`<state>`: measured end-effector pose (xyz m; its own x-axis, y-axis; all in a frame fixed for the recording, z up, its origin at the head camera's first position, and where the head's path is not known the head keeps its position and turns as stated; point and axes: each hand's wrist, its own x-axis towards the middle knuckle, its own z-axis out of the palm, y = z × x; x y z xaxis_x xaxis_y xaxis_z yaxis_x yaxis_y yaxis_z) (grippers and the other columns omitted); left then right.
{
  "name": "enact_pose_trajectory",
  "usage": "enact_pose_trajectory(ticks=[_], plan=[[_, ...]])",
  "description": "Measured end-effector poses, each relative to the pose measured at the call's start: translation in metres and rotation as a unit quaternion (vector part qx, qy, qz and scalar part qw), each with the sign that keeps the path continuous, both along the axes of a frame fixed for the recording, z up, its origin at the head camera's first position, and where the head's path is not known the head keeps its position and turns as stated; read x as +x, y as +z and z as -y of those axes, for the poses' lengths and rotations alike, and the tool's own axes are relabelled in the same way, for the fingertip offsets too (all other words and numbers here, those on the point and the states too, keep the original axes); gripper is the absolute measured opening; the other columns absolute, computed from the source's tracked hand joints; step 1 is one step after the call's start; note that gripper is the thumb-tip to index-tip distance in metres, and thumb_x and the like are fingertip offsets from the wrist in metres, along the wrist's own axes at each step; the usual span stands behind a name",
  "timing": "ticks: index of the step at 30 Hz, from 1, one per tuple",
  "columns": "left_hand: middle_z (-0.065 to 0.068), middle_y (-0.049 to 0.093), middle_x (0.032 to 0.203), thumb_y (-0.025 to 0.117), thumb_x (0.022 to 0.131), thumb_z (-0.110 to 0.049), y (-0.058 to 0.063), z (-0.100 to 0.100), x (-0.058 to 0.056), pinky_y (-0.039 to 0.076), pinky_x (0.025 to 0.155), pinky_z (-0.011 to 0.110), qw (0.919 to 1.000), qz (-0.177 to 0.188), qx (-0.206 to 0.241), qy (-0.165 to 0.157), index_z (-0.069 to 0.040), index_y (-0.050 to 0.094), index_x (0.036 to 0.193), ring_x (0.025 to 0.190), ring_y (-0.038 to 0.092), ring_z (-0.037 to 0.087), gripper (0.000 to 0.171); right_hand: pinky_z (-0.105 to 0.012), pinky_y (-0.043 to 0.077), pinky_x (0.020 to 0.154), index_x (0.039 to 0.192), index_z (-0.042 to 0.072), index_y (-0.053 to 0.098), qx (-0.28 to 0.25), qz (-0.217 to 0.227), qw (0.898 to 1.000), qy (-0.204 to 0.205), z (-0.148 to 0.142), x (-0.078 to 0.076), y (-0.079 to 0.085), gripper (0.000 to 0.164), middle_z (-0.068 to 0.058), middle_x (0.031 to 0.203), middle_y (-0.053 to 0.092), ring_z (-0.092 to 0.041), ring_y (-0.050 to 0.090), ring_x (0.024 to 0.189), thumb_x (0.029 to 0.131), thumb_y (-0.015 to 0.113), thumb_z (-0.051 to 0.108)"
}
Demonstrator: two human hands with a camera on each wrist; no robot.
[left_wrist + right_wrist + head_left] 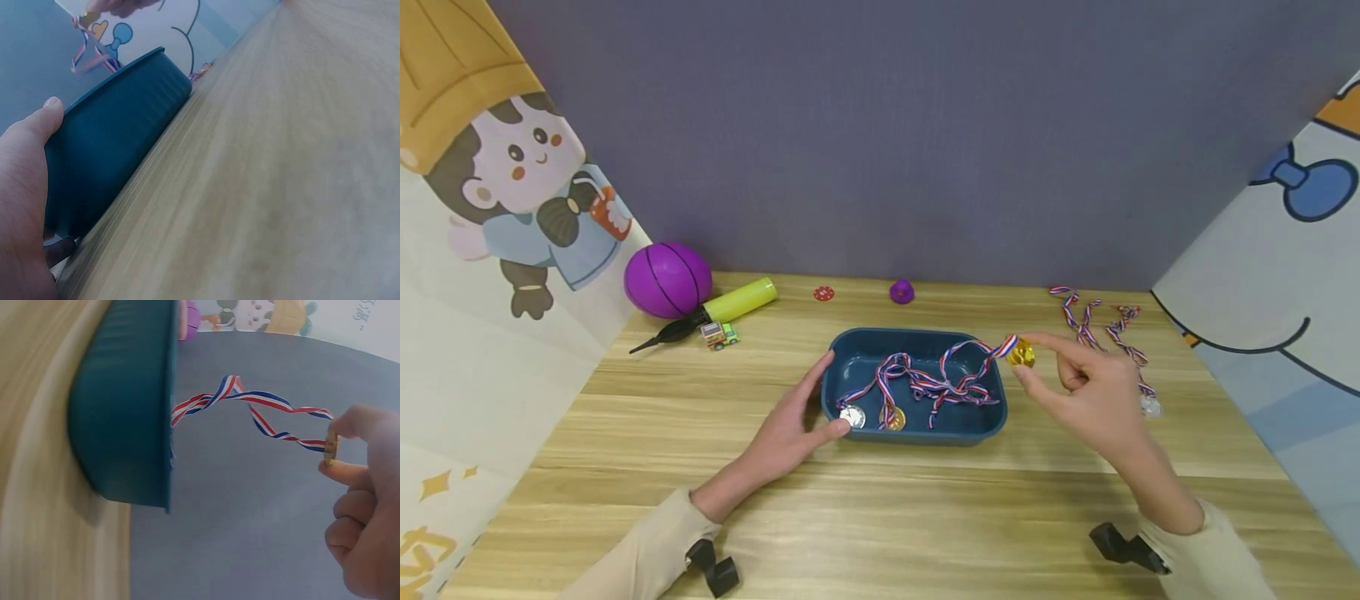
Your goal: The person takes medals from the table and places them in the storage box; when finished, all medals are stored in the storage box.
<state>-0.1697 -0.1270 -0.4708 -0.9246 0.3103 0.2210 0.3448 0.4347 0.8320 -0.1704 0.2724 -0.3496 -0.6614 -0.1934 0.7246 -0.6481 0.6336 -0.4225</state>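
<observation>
My right hand (1093, 396) pinches a gold medal (1021, 352) between thumb and index finger, beyond the right end of a dark blue plastic bin (917, 437). In the right wrist view the medal's striped ribbon (269, 398) runs from it over the rim into the bin. My left hand (786, 425) holds the bin's left end, thumb at the front rim and fingers along the side. Inside the bin lie a silver medal (853, 416), close by the left thumb, another gold medal (893, 418), and tangled red, white and blue ribbons (951, 387).
Right of the right hand lie more striped ribbons (1126, 337) and a silver medal (1151, 406). Along the back stand a purple ball (668, 280), a yellow pump (741, 300), a toy truck (720, 335), a red chip (823, 293) and a small purple object (902, 292). A grey wall (880, 150) rises behind.
</observation>
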Motion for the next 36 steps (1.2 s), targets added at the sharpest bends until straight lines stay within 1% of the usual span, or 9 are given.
enact_pose_trajectory(ticks=[3,7,12,16,19,25,28,33,36], plan=[[0.019,0.042,0.175,0.078,0.098,-0.062,0.0,0.0,0.0,0.033,0.125,0.076,1.0,0.002,-0.001,0.002,-0.031,0.022,0.179,0.153,0.048,0.046,0.103,-0.023,0.02,0.05,0.115,0.013,0.087,0.037,0.022,0.999,0.007,0.005,-0.002,-0.007,0.037,0.015,0.059,0.029,0.005,0.021,0.059,0.078,0.094,0.014],[0.018,0.041,0.175,0.079,0.099,-0.059,0.0,0.0,0.0,0.033,0.125,0.075,1.0,0.002,-0.002,0.001,-0.031,0.022,0.179,0.154,0.048,0.046,0.102,-0.023,0.02,0.051,0.114,0.015,0.087,0.079,0.059,0.995,0.008,0.012,-0.004,-0.016,0.033,0.02,0.06,0.028,0.004,0.02,0.057,0.081,0.094,0.017],[0.019,0.043,0.174,0.078,0.098,-0.061,0.001,0.0,0.0,0.034,0.125,0.075,1.0,0.001,-0.001,0.001,-0.031,0.022,0.179,0.153,0.049,0.046,0.103,-0.022,0.02,0.052,0.115,0.013,0.087,0.134,0.123,0.983,0.017,0.025,-0.005,-0.029,0.029,0.021,0.058,0.026,0.004,0.018,0.054,0.089,0.092,0.023],[0.02,0.043,0.174,0.077,0.098,-0.065,0.001,0.0,0.0,0.034,0.124,0.076,1.0,0.001,-0.004,0.003,-0.031,0.022,0.179,0.152,0.049,0.047,0.104,-0.022,0.019,0.052,0.117,0.012,0.087,0.155,0.163,0.974,0.021,0.033,-0.005,-0.038,0.031,0.02,0.058,0.026,0.003,0.017,0.054,0.092,0.092,0.028],[0.02,0.042,0.174,0.076,0.097,-0.067,0.002,0.0,0.0,0.033,0.124,0.077,1.0,0.003,-0.007,0.005,-0.031,0.022,0.179,0.153,0.048,0.048,0.104,-0.022,0.019,0.052,0.119,0.012,0.087,0.164,0.17,0.971,0.024,0.038,-0.005,-0.045,0.032,0.019,0.058,0.027,0.002,0.017,0.054,0.092,0.093,0.029],[0.019,0.041,0.175,0.075,0.098,-0.068,0.002,0.0,0.001,0.033,0.124,0.077,0.9999,0.005,-0.011,0.008,-0.032,0.022,0.179,0.153,0.048,0.048,0.104,-0.021,0.018,0.05,0.121,0.014,0.087,0.189,0.156,0.969,0.021,0.05,-0.006,-0.054,0.036,0.019,0.056,0.025,0.003,0.015,0.053,0.091,0.093,0.033],[0.019,0.04,0.176,0.074,0.098,-0.069,0.002,0.0,0.001,0.032,0.123,0.078,0.9998,0.004,-0.014,0.01,-0.032,0.022,0.179,0.154,0.046,0.049,0.104,-0.022,0.017,0.05,0.123,0.015,0.087,0.203,0.161,0.966,0.016,0.057,-0.007,-0.054,0.039,0.019,0.056,0.024,0.002,0.014,0.052,0.091,0.093,0.036],[0.019,0.039,0.176,0.074,0.097,-0.071,0.001,0.001,0.001,0.032,0.123,0.079,0.9998,-0.002,-0.015,0.011,-0.031,0.023,0.179,0.154,0.046,0.05,0.104,-0.022,0.014,0.049,0.124,0.014,0.086,0.235,0.176,0.956,0.01,0.067,-0.009,-0.052,0.041,0.018,0.054,0.024,0.0,0.015,0.05,0.092,0.092,0.039],[0.02,0.041,0.175,0.075,0.097,-0.07,0.001,0.0,0.001,0.033,0.123,0.078,0.9998,-0.004,-0.015,0.009,-0.031,0.023,0.179,0.153,0.048,0.049,0.104,-0.021,0.014,0.048,0.123,0.012,0.086,0.239,0.177,0.955,0.013,0.07,-0.011,-0.053,0.041,0.018,0.054,0.024,0.0,0.017,0.05,0.091,0.093,0.037]])
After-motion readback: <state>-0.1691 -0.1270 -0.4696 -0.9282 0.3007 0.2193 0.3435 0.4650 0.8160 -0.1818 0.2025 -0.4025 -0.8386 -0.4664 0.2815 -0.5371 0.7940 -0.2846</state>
